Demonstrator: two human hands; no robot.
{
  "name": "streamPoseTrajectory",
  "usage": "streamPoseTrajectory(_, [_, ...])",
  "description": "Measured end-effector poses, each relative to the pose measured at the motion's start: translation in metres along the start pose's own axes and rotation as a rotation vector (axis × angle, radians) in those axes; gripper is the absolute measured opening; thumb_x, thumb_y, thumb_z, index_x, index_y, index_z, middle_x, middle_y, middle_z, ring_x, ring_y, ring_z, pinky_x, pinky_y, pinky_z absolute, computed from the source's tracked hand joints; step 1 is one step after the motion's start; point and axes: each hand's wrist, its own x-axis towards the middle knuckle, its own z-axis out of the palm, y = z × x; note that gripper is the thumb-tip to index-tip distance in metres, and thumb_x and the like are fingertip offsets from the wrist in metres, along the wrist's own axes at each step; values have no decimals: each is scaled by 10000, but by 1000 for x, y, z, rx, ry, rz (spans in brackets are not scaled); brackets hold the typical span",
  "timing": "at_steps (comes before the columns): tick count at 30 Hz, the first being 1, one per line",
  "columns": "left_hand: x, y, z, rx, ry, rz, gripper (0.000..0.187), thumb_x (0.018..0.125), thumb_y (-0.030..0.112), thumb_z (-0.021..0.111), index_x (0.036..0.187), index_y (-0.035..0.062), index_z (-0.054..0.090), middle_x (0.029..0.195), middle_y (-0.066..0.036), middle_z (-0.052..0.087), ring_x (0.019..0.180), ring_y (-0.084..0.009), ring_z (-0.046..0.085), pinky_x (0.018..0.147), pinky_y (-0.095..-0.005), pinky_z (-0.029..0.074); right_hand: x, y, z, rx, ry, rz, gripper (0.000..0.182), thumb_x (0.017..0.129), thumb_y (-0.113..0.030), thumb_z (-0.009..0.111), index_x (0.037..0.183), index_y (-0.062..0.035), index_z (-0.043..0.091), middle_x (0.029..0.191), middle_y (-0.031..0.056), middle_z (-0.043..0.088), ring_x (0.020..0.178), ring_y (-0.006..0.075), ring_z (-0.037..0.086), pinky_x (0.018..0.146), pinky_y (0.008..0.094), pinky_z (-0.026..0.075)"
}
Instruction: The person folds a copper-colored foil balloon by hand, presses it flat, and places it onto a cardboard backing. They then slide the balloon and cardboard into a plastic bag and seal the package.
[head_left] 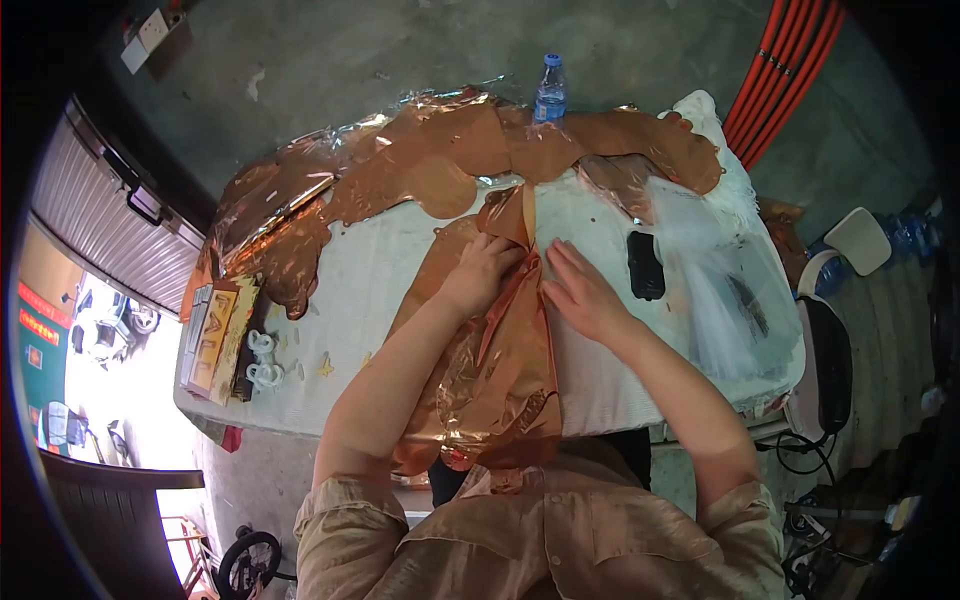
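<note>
A flat, copper-coloured foil balloon (450, 400) lies lengthwise on the table in front of me, its near end hanging over the edge toward my lap. Creases and a gathered fold run down its middle. My left hand (482, 272) rests on its upper part, fingers bent and closed on the gathered foil. Along the balloon's right edge lies my right hand (585, 292), fingers stretched out and thumb toward the foil. The fingertips of my left hand are partly hidden in the fold.
More copper foil balloons (440, 150) are heaped along the back of the white-covered table (370, 280). A water bottle (550, 90) stands behind them. To the right are a black phone-like object (646, 265) and clear plastic bags (730, 300); at left, a box (215, 335) and white ribbon rolls (263, 362).
</note>
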Motion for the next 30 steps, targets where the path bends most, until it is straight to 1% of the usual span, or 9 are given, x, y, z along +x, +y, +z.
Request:
streamPoseTrajectory(6, [-3, -12, 11, 40, -45, -4, 313, 850, 137, 567, 1149, 90, 642, 1229, -59, 563, 1157, -276, 466, 981, -393, 385, 50, -15, 24, 161, -229, 291, 632, 957, -374, 508, 1372, 78, 356, 1457, 287, 335, 1346, 407, 350, 1122, 458, 272])
streamPoseTrajectory(9, [-6, -11, 8, 4, 38, -66, 279, 822, 122, 584, 1085, 80, 663, 1168, -87, 602, 1100, -289, 512, 964, -392, 396, 52, -11, 52, 53, -139, 93, 685, 969, -443, 446, 1405, 71, 329, 1452, 300, 334, 1320, 422, 370, 1090, 479, 294])
streamPoseTrajectory(12, [-2, -5, -2, -25, -230, -57, 235, 814, 136, 594, 1023, 68, 678, 1051, -125, 646, 1033, -310, 557, 958, -403, 400, 49, -17, 55, 134, -127, -56, 761, 978, -522, 375, 1445, 71, 272, 1480, 273, 317, 1359, 403, 336, 1098, 492, 278])
streamPoseTrajectory(14, [-4, -6, 3, -184, -196, -294, 208, 821, 152, 597, 988, 62, 683, 977, -145, 665, 1006, -321, 578, 959, -415, 400, 45, -23, 51, 469, -160, 9, 769, 988, -543, 348, 1475, 43, 240, 1495, 248, 314, 1387, 370, 322, 1125, 475, 254])
streamPoseTrajectory(18, [0, 12, -14, -103, -222, -248, 211, 830, 157, 593, 997, 65, 683, 1014, -146, 665, 1032, -321, 576, 952, -419, 406, 34, -42, -15, 1119, -407, 267, 685, 1032, -470, 246, 1484, 44, 217, 1530, 212, 283, 1447, 299, 227, 1188, 393, 129])
streamPoseTrajectory(21, [-1, -2, -1, -194, -101, -145, 205, 821, 150, 605, 991, 66, 683, 1017, -141, 665, 1019, -324, 584, 945, -422, 410, 26, -30, -32, 1005, -296, 255, 640, 1036, -419, 303, 1477, 41, 244, 1536, 224, 258, 1450, 307, 215, 1184, 371, 161])
streamPoseTrajectory(23, [-2, -2, 0, -59, 78, 35, 180, 774, 115, 616, 907, -2, 644, 852, -200, 637, 839, -403, 589, 798, -458, 463, 11, -29, -31, 342, -332, 234, 636, 1019, -389, 391, 1470, 40, 262, 1541, 233, 231, 1454, 315, 198, 1181, 423, 170])
streamPoseTrajectory(27, [1, 4, -7, -54, 67, 40, 165, 768, 122, 621, 870, -7, 639, 834, -200, 633, 825, -400, 597, 780, -451, 465, -17, -49, -6, 21, -347, 128, 658, 991, -365, 468, 1463, 47, 266, 1537, 249, 227, 1451, 327, 202, 1175, 482, 158])
streamPoseTrajectory(30, [4, 4, -13, -71, -280, -242, 215, 778, 102, 584, 969, 56, 671, 976, -170, 653, 997, -349, 583, 888, -439, 441, -22, -82, -16, -132, -477, 43, 665, 983, -357, 476, 1465, 44, 255, 1538, 259, 212, 1451, 330, 196, 1165, 522, 153])
